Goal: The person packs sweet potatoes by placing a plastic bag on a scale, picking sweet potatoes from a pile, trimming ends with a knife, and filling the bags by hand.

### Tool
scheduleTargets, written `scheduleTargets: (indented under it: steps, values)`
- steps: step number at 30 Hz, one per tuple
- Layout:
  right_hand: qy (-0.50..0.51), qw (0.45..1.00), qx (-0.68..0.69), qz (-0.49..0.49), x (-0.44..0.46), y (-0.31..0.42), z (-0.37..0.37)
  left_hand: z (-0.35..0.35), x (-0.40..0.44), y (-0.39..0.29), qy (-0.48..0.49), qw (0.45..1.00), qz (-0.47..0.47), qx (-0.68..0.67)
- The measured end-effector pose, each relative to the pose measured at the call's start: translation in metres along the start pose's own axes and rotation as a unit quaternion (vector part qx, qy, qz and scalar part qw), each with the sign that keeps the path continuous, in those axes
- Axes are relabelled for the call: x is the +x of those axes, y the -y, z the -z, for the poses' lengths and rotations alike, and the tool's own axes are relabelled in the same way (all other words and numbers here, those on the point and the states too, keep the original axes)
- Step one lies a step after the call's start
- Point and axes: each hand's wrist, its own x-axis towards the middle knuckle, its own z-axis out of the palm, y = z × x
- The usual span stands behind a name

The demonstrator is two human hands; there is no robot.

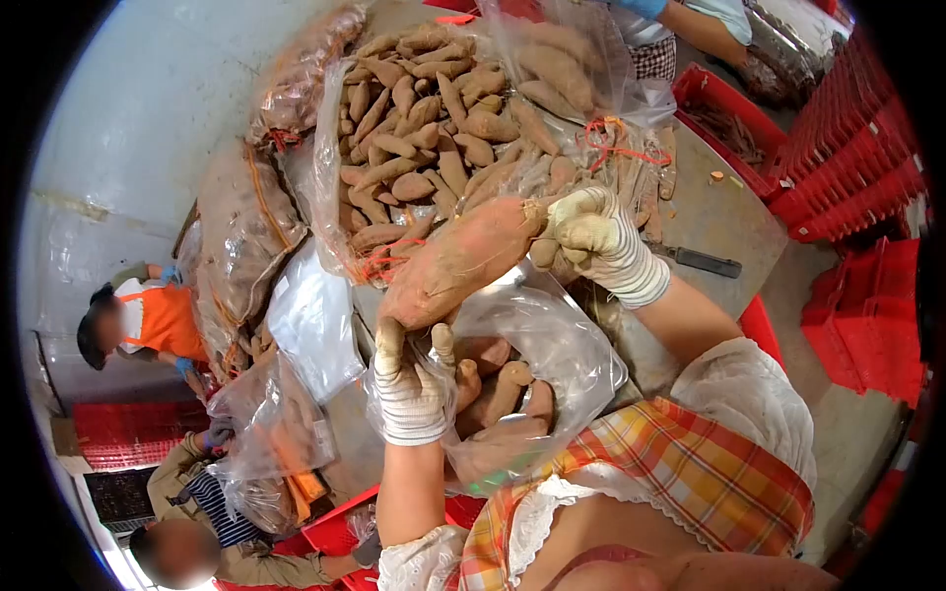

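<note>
A large sweet potato (458, 258) is held aslant above the table between both of my gloved hands. My left hand (409, 389) closes its fingers round the lower left end. At the upper right end, my right hand (596, 241) pinches the tip with curled fingers. Below lies an open clear plastic bag (572, 345) with several sweet potatoes (503, 394) inside, close to my left hand. Beyond my hands, a big open bag holds a heap of smaller sweet potatoes (424, 138). A dark-handled knife (705, 261) rests on the table to the right of my right hand.
Full sacks (241, 231) stand at the left beside a white plastic sheet (313, 320). Red crates (857, 148) are stacked at the right. Co-workers are at the left, lower left and top, one in an orange apron (169, 320). Another clear bag (557, 59) holds large sweet potatoes.
</note>
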Motion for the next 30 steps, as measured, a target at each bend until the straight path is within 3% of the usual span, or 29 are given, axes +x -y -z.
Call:
scheduleTargets:
  steps: [4,6,8,9,11,13,15,16,18,19,20,21,22,23,24,27,30]
  values:
    - [0.019,0.999,0.037,0.015,0.007,-0.019,0.004,0.008,0.002,-0.003,-0.015,0.993,0.036,-0.107]
    - [0.038,0.992,0.118,0.013,0.011,-0.023,0.0,0.01,0.006,-0.003,-0.009,0.99,0.041,-0.132]
    - [0.136,0.952,0.266,0.074,0.017,-0.031,0.005,0.011,0.008,-0.002,-0.001,0.987,0.046,-0.155]
    - [0.137,0.951,0.267,0.082,0.023,-0.033,0.01,0.012,0.008,-0.003,-0.016,0.99,0.036,-0.137]
    - [-0.008,0.974,0.228,0.01,0.031,-0.033,0.015,0.014,0.009,-0.004,-0.026,0.993,0.026,-0.114]
    - [0.004,0.983,0.185,-0.022,0.031,-0.031,0.013,0.016,0.009,-0.004,-0.023,0.988,0.029,-0.15]
    - [0.072,0.993,0.061,0.076,0.026,-0.041,-0.007,0.012,0.006,-0.003,-0.02,0.991,0.024,-0.128]
    - [0.085,0.996,-0.003,0.027,0.007,-0.025,-0.013,0.012,0.005,-0.003,-0.014,0.99,0.034,-0.14]
    - [0.094,0.993,-0.059,0.027,-0.01,-0.002,-0.028,0.02,0.004,0.003,-0.007,0.987,0.046,-0.151]
    - [0.108,0.987,-0.115,0.028,-0.013,0.0,-0.031,0.036,0.004,0.01,0.027,0.993,-0.061,0.102]
    - [0.098,0.98,-0.161,0.064,-0.013,-0.004,-0.03,0.039,0.004,0.011,0.059,0.922,-0.163,0.347]
    - [0.096,0.981,-0.158,0.064,-0.015,-0.004,-0.031,0.04,0.003,0.007,0.06,0.921,-0.162,0.35]
    - [0.087,0.978,-0.175,0.071,-0.018,-0.003,-0.032,0.039,0.003,0.001,0.049,0.981,-0.07,0.175]
    - [0.078,0.975,-0.193,0.078,-0.021,0.001,-0.033,0.037,0.004,-0.004,0.036,0.999,0.025,-0.009]
    - [0.07,0.944,-0.304,0.104,-0.026,0.01,-0.034,0.039,0.004,-0.005,0.037,0.999,0.028,-0.007]
    - [0.073,0.938,-0.328,0.089,-0.033,0.014,-0.033,0.051,0.007,-0.01,0.06,0.993,0.078,-0.063]
    - [0.099,0.932,-0.302,0.176,-0.03,0.003,-0.023,0.05,0.012,-0.016,0.094,0.989,0.115,0.018]
